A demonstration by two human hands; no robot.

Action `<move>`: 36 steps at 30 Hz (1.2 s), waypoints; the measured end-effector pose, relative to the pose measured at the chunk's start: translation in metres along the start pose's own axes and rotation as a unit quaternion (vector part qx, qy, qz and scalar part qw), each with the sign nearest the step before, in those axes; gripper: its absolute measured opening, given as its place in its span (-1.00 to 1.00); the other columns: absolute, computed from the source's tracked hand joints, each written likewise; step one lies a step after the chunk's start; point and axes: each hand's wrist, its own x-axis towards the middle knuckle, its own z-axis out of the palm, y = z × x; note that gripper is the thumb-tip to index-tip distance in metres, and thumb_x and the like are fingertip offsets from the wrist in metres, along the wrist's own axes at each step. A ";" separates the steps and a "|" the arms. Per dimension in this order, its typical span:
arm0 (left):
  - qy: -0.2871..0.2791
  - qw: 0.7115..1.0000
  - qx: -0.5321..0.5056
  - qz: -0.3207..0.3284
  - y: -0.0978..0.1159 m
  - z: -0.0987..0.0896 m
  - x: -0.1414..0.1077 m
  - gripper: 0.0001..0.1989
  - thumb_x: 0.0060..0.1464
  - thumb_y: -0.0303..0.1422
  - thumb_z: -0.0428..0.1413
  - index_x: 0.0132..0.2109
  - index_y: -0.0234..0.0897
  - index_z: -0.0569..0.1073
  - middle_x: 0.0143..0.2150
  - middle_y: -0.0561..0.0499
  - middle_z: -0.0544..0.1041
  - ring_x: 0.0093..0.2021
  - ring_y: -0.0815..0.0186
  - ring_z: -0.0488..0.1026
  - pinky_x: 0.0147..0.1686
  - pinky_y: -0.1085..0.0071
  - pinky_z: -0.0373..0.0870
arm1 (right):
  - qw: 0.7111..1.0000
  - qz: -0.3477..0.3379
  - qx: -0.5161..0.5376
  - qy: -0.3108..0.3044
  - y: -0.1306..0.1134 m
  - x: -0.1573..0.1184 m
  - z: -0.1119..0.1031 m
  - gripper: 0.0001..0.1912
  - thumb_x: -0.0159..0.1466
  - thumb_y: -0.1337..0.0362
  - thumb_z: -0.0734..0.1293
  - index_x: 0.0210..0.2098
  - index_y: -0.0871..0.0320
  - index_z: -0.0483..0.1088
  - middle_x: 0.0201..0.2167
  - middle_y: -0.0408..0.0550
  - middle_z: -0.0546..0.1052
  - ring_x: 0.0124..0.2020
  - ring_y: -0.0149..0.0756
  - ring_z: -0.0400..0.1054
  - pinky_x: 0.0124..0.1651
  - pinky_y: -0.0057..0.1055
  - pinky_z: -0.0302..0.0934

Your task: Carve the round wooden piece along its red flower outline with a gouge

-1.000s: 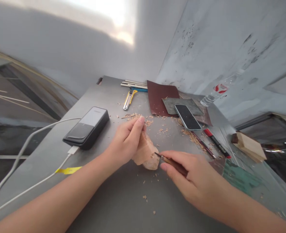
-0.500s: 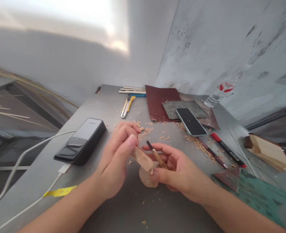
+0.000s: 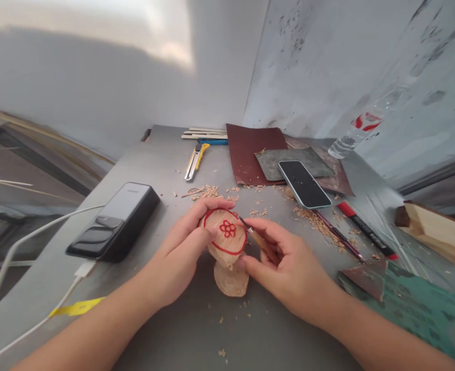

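Observation:
A pale wood carving [image 3: 218, 239] faces up between my hands, its round top marked with a red ring and a small red flower. Below that top, a second rounded wooden part [image 3: 232, 282] shows; where the two join is hidden. My left hand [image 3: 186, 245] grips the carving from the left, thumb on its rim. In my right hand [image 3: 285, 255] is a carving knife [image 3: 264, 245] with a wooden handle and a dark tip, which lies close to the carving's right edge. My right thumb rests against the carving's lower right side.
Wood shavings [image 3: 204, 192] lie behind my hands. Further back are a yellow utility knife [image 3: 196, 161], sandpaper sheets [image 3: 246, 154] and a phone [image 3: 304, 184]. A black power bank [image 3: 115, 221] with white cables stands left; a red-capped marker [image 3: 368, 231] and a water bottle [image 3: 360, 129] are right.
The carving has been turned so its red-marked face now points up toward me. My left hand has opened around its side. The view has shifted slightly.

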 end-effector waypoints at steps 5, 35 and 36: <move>0.003 1.000 -0.005 -0.017 0.002 0.004 0.003 -0.64 0.15 -0.39 0.03 0.09 -0.19 0.44 0.09 -0.06 0.56 0.01 0.13 0.51 -0.10 0.30 0.42 | 0.998 -0.002 -0.052 -0.019 -0.002 0.002 -0.001 -0.54 0.33 0.24 0.38 0.21 0.01 0.35 -0.55 -0.32 0.25 -0.56 -0.44 0.07 -0.51 -0.47 0.00; 0.070 0.977 0.198 0.049 -0.011 0.006 0.011 -0.83 0.21 -0.23 0.16 -0.26 -0.23 0.50 -0.38 0.06 0.55 -0.36 0.32 0.44 -0.33 0.39 0.37 | 0.845 -0.235 -0.468 -0.107 -0.028 -0.027 -0.030 -0.77 0.43 0.41 0.19 -0.17 0.13 0.49 -0.46 -0.14 0.49 -0.50 -0.37 0.32 -0.42 -0.40 0.01; 0.075 0.976 0.198 0.050 -0.010 0.007 0.010 -0.84 0.21 -0.24 0.16 -0.27 -0.23 0.50 -0.38 0.07 0.55 -0.35 0.32 0.45 -0.32 0.39 0.37 | 0.838 -0.235 -0.479 -0.112 -0.029 -0.028 -0.030 -0.77 0.41 0.43 0.18 -0.18 0.13 0.47 -0.47 -0.15 0.48 -0.52 -0.38 0.28 -0.44 -0.39 -0.03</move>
